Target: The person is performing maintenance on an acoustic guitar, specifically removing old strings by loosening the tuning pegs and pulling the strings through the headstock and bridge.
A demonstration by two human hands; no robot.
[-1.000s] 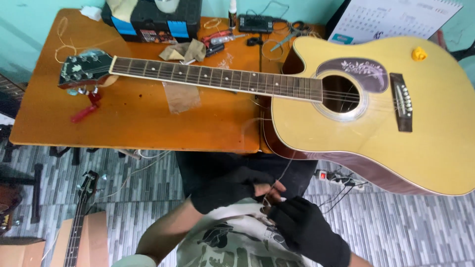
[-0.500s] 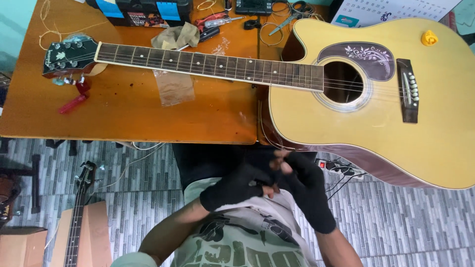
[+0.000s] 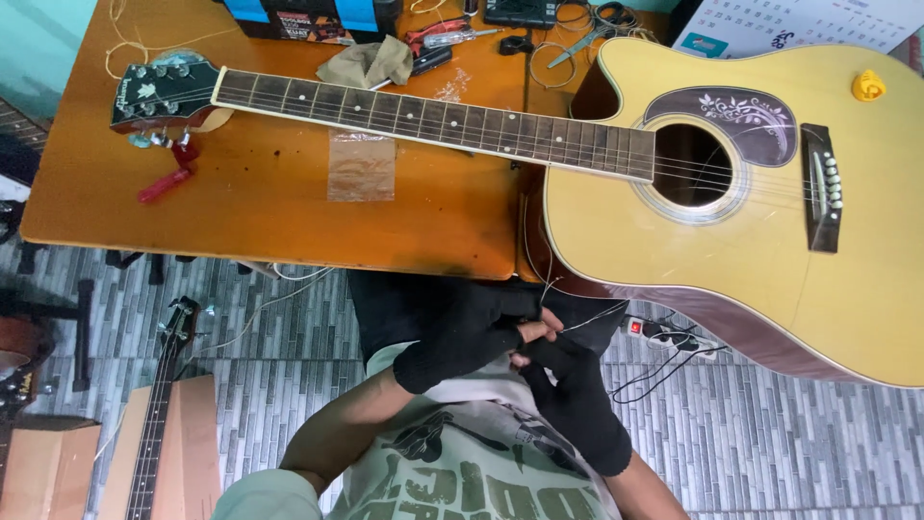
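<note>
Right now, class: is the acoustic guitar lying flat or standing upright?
Lying flat: the acoustic guitar rests face-up, neck across the wooden table.

Box at 12 o'clock: a dark carton [image 3: 308,14] with bright blue panels stands at the far edge of the counter [image 3: 269,217], cut off by the top of the view.
Clear packet: a small, flat, see-through plastic sleeve [image 3: 361,167] lies on the counter at about 11 o'clock, just below the guitar neck, square-cornered and faintly glossy.
Calendar at 1 o'clock: a white sheet [image 3: 794,24] with a grid of dark print and a teal patch at its lower left corner, partly behind the guitar body.
Cardboard at 8 o'clock: brown cartons [image 3: 43,472] on the tiled floor, plain-sided.
Screens: none clearly visible.
</note>
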